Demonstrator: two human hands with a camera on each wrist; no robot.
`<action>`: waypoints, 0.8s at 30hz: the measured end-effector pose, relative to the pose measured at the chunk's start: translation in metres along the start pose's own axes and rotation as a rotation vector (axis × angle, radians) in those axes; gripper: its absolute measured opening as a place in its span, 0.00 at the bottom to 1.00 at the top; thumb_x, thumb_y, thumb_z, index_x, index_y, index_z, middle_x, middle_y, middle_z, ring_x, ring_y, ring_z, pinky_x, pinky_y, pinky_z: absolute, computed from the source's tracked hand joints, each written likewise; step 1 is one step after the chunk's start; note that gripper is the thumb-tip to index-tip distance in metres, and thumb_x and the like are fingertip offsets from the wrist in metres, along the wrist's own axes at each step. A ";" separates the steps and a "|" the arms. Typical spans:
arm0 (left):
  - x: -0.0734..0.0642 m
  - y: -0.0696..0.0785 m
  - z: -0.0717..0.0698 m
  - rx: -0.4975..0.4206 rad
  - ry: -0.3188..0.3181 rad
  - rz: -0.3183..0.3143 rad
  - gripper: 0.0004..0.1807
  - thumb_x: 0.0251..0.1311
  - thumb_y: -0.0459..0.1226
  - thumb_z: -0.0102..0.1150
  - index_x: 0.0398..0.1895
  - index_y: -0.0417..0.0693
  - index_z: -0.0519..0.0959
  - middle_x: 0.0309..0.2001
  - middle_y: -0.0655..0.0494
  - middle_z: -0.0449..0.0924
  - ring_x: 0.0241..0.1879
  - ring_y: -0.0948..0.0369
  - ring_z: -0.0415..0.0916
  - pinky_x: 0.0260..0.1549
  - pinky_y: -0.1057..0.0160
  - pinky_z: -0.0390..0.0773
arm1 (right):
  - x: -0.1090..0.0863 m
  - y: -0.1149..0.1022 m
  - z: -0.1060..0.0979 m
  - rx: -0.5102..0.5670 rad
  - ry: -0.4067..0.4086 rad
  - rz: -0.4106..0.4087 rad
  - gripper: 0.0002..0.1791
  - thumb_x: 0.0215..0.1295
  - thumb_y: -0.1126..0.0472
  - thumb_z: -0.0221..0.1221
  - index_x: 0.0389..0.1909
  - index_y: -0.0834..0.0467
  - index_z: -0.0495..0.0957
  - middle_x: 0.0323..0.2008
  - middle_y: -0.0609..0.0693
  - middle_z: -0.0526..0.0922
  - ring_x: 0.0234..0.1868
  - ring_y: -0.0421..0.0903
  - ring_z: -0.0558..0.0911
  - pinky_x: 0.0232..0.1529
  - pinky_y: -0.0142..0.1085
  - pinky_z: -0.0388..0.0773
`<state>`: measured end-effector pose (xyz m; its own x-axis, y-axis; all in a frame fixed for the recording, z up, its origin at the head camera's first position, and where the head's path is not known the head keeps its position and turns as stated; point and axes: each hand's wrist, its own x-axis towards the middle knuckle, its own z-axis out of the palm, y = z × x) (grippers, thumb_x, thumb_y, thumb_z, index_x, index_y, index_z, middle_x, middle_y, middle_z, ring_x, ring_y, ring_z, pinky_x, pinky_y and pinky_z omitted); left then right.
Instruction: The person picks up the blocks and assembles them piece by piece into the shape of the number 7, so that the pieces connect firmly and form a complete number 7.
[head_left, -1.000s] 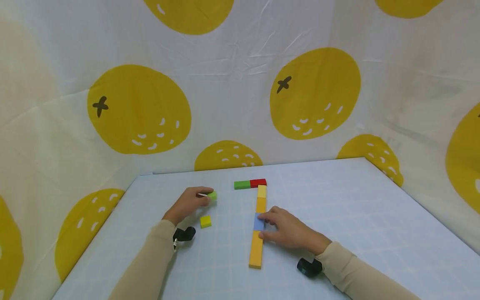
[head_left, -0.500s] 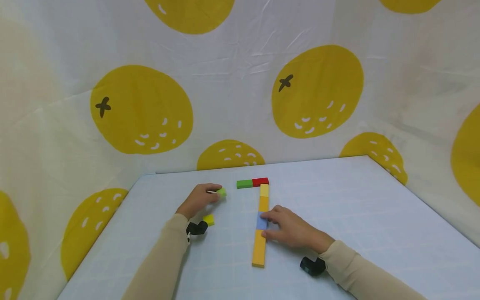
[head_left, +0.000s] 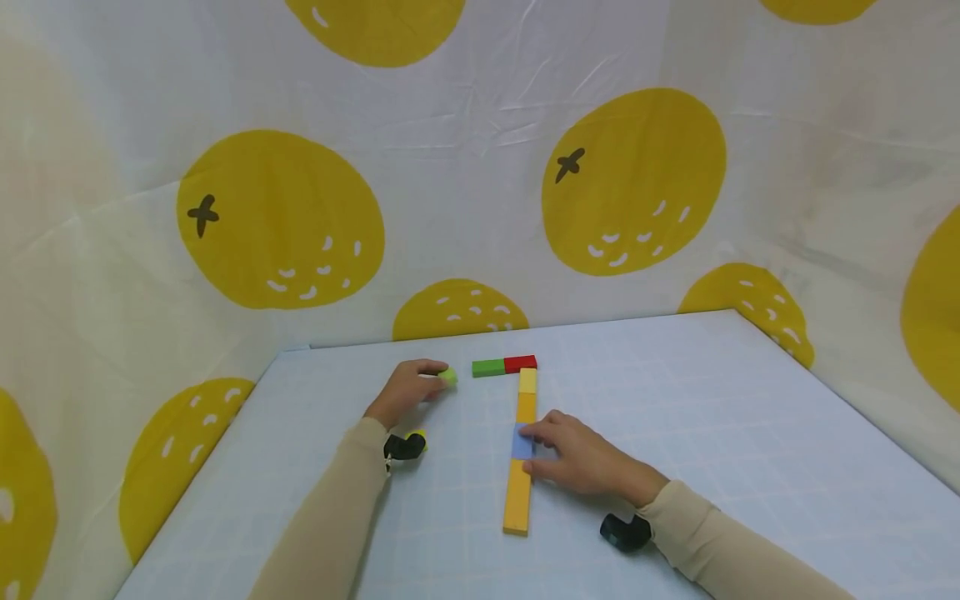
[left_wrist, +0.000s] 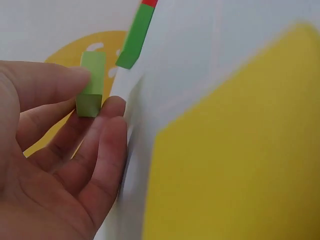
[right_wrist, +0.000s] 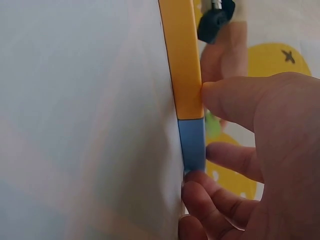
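My left hand (head_left: 408,390) pinches a small light green block (left_wrist: 92,75) between thumb and fingertips, held just left of the green block (head_left: 488,367) in the head view. My right hand (head_left: 581,454) rests on a row of blocks. Its thumb touches the long orange block (right_wrist: 182,60) and its index finger the blue block (right_wrist: 192,142); the other fingers bend loosely beside the row. Beyond the blue block lie a shorter orange block (head_left: 527,408) and a pale yellow block (head_left: 528,381). A red block (head_left: 521,364) joins the green one at the row's far end.
A bright yellow block (left_wrist: 235,145) lies under my left wrist, mostly hidden in the head view by the black wrist camera (head_left: 405,447). The white table (head_left: 712,400) ends at a curtain (head_left: 480,208) printed with yellow fruit.
My left hand has moved right and away from me with the light green block, towards the green block. The right hand has stayed on the row.
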<state>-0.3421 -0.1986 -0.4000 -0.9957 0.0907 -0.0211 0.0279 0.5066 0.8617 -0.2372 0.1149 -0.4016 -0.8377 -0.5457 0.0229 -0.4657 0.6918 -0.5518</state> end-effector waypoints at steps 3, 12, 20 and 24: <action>0.005 0.000 0.002 0.022 0.006 -0.027 0.18 0.62 0.38 0.64 0.57 0.51 0.83 0.51 0.54 0.83 0.37 0.56 0.80 0.45 0.59 0.75 | 0.000 0.000 0.000 -0.002 -0.001 0.003 0.31 0.66 0.41 0.64 0.65 0.50 0.76 0.46 0.43 0.74 0.46 0.40 0.72 0.47 0.40 0.76; 0.013 0.004 0.005 0.054 0.016 -0.028 0.19 0.62 0.37 0.64 0.57 0.49 0.83 0.54 0.54 0.82 0.34 0.56 0.80 0.42 0.59 0.75 | 0.001 0.001 0.001 0.018 -0.005 0.000 0.30 0.65 0.42 0.64 0.65 0.50 0.76 0.46 0.43 0.73 0.46 0.40 0.72 0.48 0.40 0.76; 0.020 0.010 0.012 0.095 -0.003 -0.052 0.18 0.63 0.36 0.64 0.57 0.52 0.83 0.54 0.56 0.81 0.38 0.56 0.78 0.44 0.58 0.75 | 0.001 0.003 0.003 0.018 -0.012 0.005 0.32 0.65 0.39 0.63 0.66 0.49 0.75 0.47 0.42 0.73 0.47 0.40 0.72 0.48 0.40 0.76; 0.022 0.016 0.014 0.113 -0.004 -0.033 0.19 0.64 0.36 0.63 0.58 0.51 0.82 0.55 0.55 0.81 0.40 0.55 0.78 0.44 0.57 0.76 | 0.001 0.003 0.002 0.009 -0.004 -0.003 0.32 0.65 0.39 0.62 0.66 0.49 0.75 0.48 0.42 0.73 0.47 0.40 0.72 0.47 0.39 0.76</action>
<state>-0.3621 -0.1763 -0.3942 -0.9958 0.0760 -0.0508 0.0053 0.6029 0.7978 -0.2388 0.1157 -0.4047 -0.8354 -0.5492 0.0213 -0.4654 0.6862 -0.5591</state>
